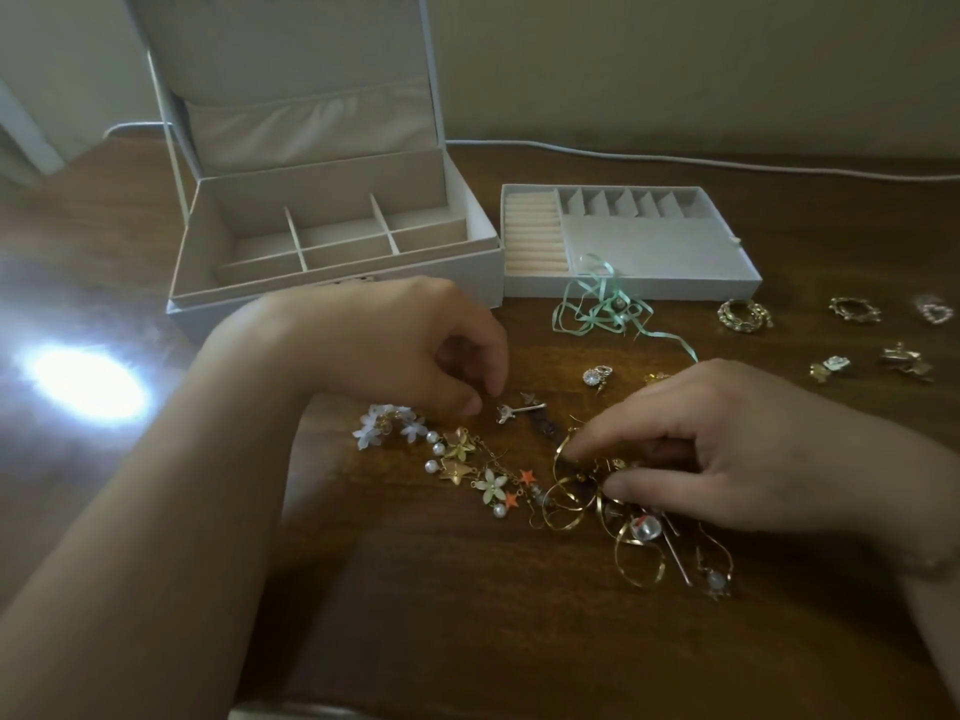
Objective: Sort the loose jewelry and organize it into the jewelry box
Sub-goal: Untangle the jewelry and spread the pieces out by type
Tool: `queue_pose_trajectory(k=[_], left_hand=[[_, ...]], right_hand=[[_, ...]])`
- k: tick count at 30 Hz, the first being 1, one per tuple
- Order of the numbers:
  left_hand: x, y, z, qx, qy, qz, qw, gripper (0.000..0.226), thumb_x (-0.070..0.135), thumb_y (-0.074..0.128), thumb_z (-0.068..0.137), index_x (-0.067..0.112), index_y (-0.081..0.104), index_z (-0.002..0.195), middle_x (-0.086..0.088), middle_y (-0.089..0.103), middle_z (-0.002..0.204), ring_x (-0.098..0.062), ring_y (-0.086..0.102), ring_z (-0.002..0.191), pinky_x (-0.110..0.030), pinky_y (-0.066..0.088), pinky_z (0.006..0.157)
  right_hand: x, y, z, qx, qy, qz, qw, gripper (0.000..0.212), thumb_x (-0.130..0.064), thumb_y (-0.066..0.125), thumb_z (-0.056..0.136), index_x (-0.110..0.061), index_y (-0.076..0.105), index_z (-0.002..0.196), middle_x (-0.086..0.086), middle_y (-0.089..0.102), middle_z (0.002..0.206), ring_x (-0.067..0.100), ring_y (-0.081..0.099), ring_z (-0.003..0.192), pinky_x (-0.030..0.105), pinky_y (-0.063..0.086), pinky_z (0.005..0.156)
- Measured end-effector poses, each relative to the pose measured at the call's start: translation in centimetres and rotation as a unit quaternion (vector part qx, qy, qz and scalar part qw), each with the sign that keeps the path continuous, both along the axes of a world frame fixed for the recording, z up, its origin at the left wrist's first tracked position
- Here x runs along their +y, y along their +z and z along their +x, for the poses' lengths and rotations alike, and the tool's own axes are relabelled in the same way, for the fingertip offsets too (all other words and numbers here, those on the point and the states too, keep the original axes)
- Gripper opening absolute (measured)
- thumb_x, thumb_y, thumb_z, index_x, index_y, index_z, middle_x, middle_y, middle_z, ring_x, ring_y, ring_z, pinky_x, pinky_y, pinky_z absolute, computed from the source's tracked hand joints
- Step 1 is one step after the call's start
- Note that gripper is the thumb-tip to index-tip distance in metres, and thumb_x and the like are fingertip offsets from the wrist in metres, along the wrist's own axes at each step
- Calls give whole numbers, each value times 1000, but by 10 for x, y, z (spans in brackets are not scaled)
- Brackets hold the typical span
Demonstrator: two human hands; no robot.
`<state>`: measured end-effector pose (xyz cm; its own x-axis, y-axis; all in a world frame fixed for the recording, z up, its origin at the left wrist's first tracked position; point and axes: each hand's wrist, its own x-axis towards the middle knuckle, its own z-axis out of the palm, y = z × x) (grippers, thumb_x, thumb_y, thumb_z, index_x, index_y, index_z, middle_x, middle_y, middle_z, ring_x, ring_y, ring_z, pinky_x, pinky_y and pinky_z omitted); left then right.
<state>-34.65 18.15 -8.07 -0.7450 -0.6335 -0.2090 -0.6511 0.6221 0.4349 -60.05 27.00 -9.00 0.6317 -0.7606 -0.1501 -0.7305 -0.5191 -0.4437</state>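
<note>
An open white jewelry box (483, 236) with divided compartments stands at the back of the wooden table. Its lifted-out tray (649, 285) with ring rolls lies to its right. A tangle of gold hoop earrings (582, 504) lies in the middle. My right hand (737, 449) reaches into the tangle, and its index finger and thumb pinch a gold hoop. My left hand (410, 345) hovers with curled fingers, thumb and index tips close together, just left of a small silver stud (519, 410). Nothing shows between those fingertips. Pearl and flower earrings (467, 465) lie beside the tangle.
White flower earrings (384, 423) sit under my left wrist. A green ribbon (597, 304) lies against the tray. Sorted pieces lie at the right: gold hoops (743, 315), a gold wreath hoop (854, 309), a crystal heart (932, 310), white rose studs (834, 365). A white cable (675, 158) runs along the back.
</note>
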Motion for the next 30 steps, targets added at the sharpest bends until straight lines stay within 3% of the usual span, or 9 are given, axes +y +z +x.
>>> queue_pose_trajectory(k=[3,7,11,14,16,19,22,26,30], left_hand=[[1,3,2,-4,8,2,1000,19,33,78,81,42,69,95,17,63,95,-1,59,85,-18,45,71],[0,4,4,-52,15,23,998,27,36,81,79,43,68,102,17,62,96,2,56,86,-17,48,71],[0,3,4,-83,19,28,996,35,36,81,78,41,66,109,15,61,99,3,55,87,-17,48,71],[-2,2,4,-89,25,21,995,30,32,80,81,39,66,106,14,61,95,6,53,84,-8,44,65],[-3,1,4,-91,34,13,995,24,29,78,83,37,66,102,13,62,92,9,53,77,-5,41,62],[-4,0,4,-89,44,3,995,15,32,74,86,37,65,98,11,63,86,5,55,67,-11,41,56],[-2,0,1,-91,37,5,995,18,44,69,87,39,64,102,12,61,88,-2,58,73,-19,42,64],[1,0,0,-91,24,20,995,39,58,74,73,42,60,106,15,58,95,-4,58,84,-27,50,74],[0,-2,-1,-89,27,23,995,46,58,79,67,41,60,105,15,57,94,-2,56,79,-23,44,69]], right_hand=[[-2,-1,0,20,2,-18,1000,35,-61,49,81,-56,56,115,-37,63,98,-9,59,94,24,52,77],[-2,-1,-2,28,12,-15,999,27,-59,53,80,-50,63,103,-28,66,93,-2,61,88,27,51,70],[-3,-2,-6,1,23,-5,1000,21,-55,56,80,-47,66,97,-31,65,92,-4,61,89,20,49,69],[-3,-3,-9,-41,34,15,998,14,-47,62,82,-44,69,93,-24,67,88,1,63,82,15,47,63],[-2,-2,-9,-75,34,25,996,11,-46,63,83,-43,69,92,-15,68,85,8,65,77,20,50,60],[0,-3,-6,-136,12,0,991,13,-48,61,85,-42,68,94,-5,66,77,16,63,67,32,53,55],[0,-9,2,-179,-13,-49,982,13,-42,62,85,-35,69,94,-4,60,65,13,54,52,16,42,47],[-3,-9,-1,-194,-100,-69,973,8,-36,64,83,-32,69,87,0,51,55,12,44,47,13,35,45],[-6,-9,-4,-175,-143,-44,973,2,-26,68,86,-27,69,84,-7,41,46,5,38,42,10,36,49]])
